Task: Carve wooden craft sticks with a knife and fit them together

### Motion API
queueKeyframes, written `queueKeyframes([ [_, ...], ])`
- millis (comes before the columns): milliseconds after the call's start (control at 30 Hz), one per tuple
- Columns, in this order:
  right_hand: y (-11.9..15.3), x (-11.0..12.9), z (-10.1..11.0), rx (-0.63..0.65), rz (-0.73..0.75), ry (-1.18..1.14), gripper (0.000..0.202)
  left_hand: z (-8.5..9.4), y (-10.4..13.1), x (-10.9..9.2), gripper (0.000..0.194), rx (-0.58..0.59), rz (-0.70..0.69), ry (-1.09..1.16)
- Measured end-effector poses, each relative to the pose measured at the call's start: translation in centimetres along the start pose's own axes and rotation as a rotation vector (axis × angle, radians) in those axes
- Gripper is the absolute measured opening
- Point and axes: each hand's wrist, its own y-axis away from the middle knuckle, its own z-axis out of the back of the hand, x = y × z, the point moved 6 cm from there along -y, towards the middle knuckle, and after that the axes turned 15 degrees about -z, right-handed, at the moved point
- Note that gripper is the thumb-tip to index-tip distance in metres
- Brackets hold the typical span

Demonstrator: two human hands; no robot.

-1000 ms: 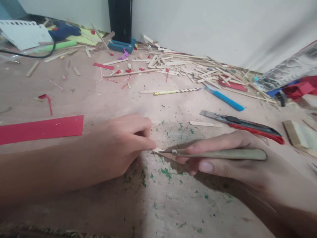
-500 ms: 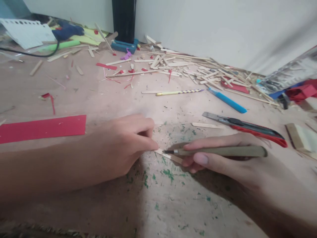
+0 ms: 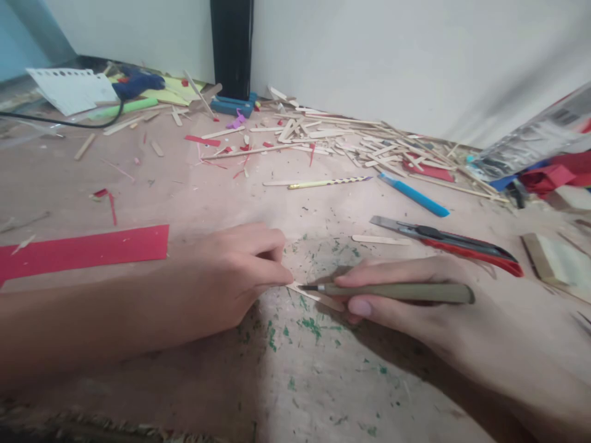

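Observation:
My left hand [image 3: 249, 271] rests on the table [image 3: 295, 387], its fingers closed over the left end of a thin wooden stick [image 3: 318, 298]. Between the thumb and fingers of my right hand [image 3: 406, 307] is an olive-handled craft knife [image 3: 410, 293], lying nearly level and pointing left. Its dark tip is at the stick, just right of my left fingertips. The stick's right end reaches my right fingers, which partly hide it.
Beyond my right hand lie a red and black box cutter [image 3: 452, 241], a loose stick [image 3: 379, 240], a blue pen-like tool [image 3: 415, 195] and a pencil [image 3: 330, 182]. Red paper [image 3: 92, 249] is at left. Wooden sticks [image 3: 369, 141] are heaped along the wall.
The view has shifted, so the background sits lower in the picture. My right hand and the knife have moved slightly left; my left hand keeps its hold on the stick.

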Motion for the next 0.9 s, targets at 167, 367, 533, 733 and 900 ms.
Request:
queueKeyframes([
  [167,-0.4,-2.1,0.5,-0.013,-0.116,-0.012,0.029,-0.1,0.1,0.1,0.037,-0.001,-0.001,0.007],
  [367,-0.1,-2.4,1.3,-0.101,-0.116,0.154,0.036,-0.2,0.2,0.1,0.038,-0.013,-0.01,0.019],
  [533,0.5,-1.2,1.9,-0.206,0.025,0.373,0.041,-0.1,0.1,0.1,0.037,-0.013,0.005,0.027],
  [733,0.9,-0.6,0.6,0.065,0.188,0.198,0.013,0.0,-0.1,0.0,0.036,0.002,-0.003,0.01],
  [900,1.0,-0.2,-0.5,0.176,0.258,0.158,0.015,0.0,-0.1,0.1,0.034,-0.001,-0.008,0.017],
])
